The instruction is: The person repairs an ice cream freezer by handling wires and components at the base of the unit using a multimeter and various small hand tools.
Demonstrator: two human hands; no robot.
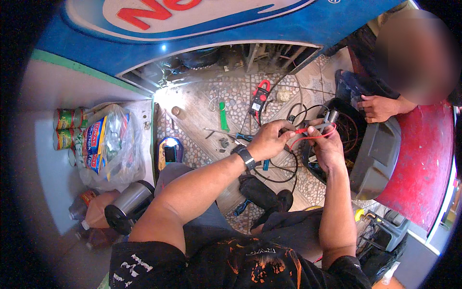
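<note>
My left hand [272, 140], with a watch at its wrist, pinches a red test probe [301, 131]. Close beside it my right hand [329, 148] is closed round a small grey piece [318, 127], whose kind I cannot make out; a red wire [308, 138] loops by its fingers. Both hands are over the left edge of an open black toolbox [313, 166]. A silver cylinder [333, 115] shows just beyond my right fingers. On the floor ahead lies a red and black clamp meter [260, 98]. A blue-handled screwdriver [245, 137] is near my left hand.
A blue cabinet [202, 36] with an open lower compartment stands ahead. At right are another person's hand [378, 108], a grey lid [380, 159] and a red bench [418, 168]. A lit lamp [170, 150], a plastic bag [118, 144] and a steel tumbler [130, 202] are at left.
</note>
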